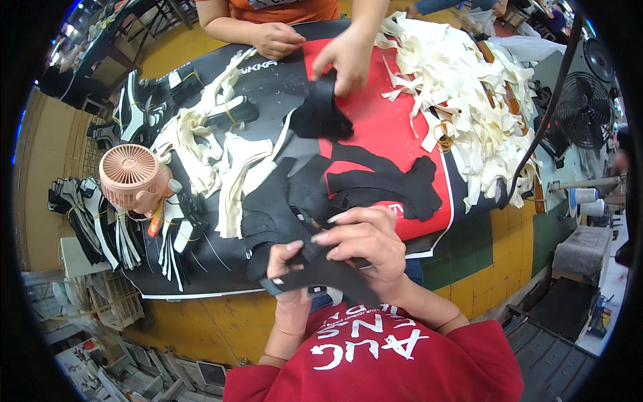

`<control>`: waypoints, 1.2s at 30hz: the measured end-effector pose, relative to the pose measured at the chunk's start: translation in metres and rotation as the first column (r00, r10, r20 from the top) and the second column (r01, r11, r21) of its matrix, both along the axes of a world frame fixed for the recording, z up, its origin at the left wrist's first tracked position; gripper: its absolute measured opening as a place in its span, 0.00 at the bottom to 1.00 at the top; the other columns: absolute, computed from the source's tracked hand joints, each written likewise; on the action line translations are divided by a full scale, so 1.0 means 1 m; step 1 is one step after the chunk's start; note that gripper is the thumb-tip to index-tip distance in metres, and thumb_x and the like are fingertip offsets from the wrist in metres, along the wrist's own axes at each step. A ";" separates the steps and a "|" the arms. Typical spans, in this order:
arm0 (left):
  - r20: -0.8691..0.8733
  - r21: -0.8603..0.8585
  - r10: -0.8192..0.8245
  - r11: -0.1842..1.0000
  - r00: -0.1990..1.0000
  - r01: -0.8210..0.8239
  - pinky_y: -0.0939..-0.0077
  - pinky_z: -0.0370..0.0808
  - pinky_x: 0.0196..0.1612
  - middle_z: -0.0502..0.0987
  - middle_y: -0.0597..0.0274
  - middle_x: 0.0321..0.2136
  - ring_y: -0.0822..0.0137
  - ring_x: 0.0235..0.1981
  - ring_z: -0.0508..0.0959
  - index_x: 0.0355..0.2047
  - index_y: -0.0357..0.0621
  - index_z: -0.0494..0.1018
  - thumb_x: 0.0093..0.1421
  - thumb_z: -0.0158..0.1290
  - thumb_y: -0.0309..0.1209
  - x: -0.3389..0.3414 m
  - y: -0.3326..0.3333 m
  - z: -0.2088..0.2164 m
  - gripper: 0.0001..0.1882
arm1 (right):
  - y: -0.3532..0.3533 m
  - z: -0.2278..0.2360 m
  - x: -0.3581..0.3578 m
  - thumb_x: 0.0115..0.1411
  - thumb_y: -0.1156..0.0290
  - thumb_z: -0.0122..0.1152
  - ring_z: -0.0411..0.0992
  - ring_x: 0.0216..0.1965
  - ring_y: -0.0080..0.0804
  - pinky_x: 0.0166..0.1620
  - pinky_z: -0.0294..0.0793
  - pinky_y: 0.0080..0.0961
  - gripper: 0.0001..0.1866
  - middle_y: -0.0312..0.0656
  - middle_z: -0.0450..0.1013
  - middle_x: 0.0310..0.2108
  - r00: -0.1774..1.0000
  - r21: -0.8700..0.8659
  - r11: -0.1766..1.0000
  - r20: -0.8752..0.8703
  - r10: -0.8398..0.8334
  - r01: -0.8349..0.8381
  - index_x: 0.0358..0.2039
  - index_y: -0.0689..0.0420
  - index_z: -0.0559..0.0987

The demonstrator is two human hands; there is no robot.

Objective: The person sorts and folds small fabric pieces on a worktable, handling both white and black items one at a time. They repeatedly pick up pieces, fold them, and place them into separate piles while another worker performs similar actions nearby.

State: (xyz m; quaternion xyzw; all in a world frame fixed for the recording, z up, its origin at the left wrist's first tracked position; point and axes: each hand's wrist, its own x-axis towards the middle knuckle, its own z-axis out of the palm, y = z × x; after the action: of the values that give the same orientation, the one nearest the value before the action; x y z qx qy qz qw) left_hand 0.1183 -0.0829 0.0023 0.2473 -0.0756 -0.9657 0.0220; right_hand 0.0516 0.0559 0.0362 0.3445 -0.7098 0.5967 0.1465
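Near the table's front edge, my left hand (pixel 291 295) pinches a curved black fabric piece (pixel 328 276) between thumb and fingers. My right hand (pixel 376 246) is closed on the same black piece from the other side, fingertips together near its upper part. Just beyond both hands lies a heap of black fabric pieces (pixel 268 213), partly covered by my fingers. More black cut pieces (pixel 385 179) are spread to the right on a red sheet (pixel 375 124). Across the table, a co-worker's hand (pixel 349 59) grips a black fabric bundle (pixel 320 112).
Cream fabric strips (pixel 449 87) form a big pile at the right, with smaller cream bunches (pixel 194 151) at the left. A pink fan (pixel 130 177) and an orange-handled tool (pixel 156 221) stand near tied black-and-white bundles (pixel 80 201). A dark cable (pixel 552 100) hangs at the right.
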 end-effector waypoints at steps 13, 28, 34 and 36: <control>-0.126 -0.303 0.274 0.904 0.953 -0.300 0.55 0.72 0.58 0.77 0.47 0.44 0.51 0.47 0.78 0.47 0.29 0.72 0.53 0.48 0.25 0.002 -0.037 0.016 0.20 | 0.031 0.031 -0.123 0.65 0.70 0.61 0.68 0.28 0.15 0.32 0.69 0.17 0.10 0.33 0.70 0.24 0.904 0.069 0.975 0.393 0.166 -0.209 0.38 0.65 0.76; 0.001 -0.539 -0.185 0.828 0.983 0.156 0.60 0.68 0.61 0.78 0.43 0.47 0.55 0.52 0.76 0.46 0.25 0.75 0.59 0.46 0.28 -0.009 -0.013 0.015 0.20 | 0.005 0.002 -0.061 0.53 0.60 0.75 0.71 0.30 0.21 0.36 0.68 0.21 0.20 0.34 0.74 0.27 0.868 0.184 0.969 0.494 0.055 -0.166 0.37 0.63 0.81; -0.049 -0.492 -0.315 0.833 0.948 0.251 0.63 0.68 0.61 0.73 0.44 0.55 0.55 0.56 0.74 0.57 0.27 0.66 0.60 0.44 0.31 -0.014 -0.006 0.020 0.26 | 0.008 -0.006 -0.049 0.57 0.72 0.71 0.67 0.27 0.17 0.31 0.67 0.16 0.11 0.34 0.70 0.25 0.761 -0.043 0.988 0.632 0.144 -0.151 0.32 0.65 0.78; -0.082 -0.488 -0.246 0.855 0.966 0.176 0.63 0.67 0.62 0.69 0.45 0.60 0.55 0.59 0.72 0.62 0.27 0.60 0.60 0.44 0.32 -0.016 -0.006 0.018 0.31 | 0.013 -0.007 -0.048 0.58 0.74 0.69 0.66 0.25 0.15 0.30 0.66 0.15 0.10 0.34 0.69 0.25 0.801 -0.047 0.997 0.593 0.083 -0.069 0.30 0.66 0.77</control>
State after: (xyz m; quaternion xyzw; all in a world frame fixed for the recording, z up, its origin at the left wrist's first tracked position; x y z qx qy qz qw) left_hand 0.1027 -0.0888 0.0204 0.1553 -0.3358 -0.9289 -0.0185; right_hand 0.0039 0.0689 0.0296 0.1667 -0.6987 0.6880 -0.1033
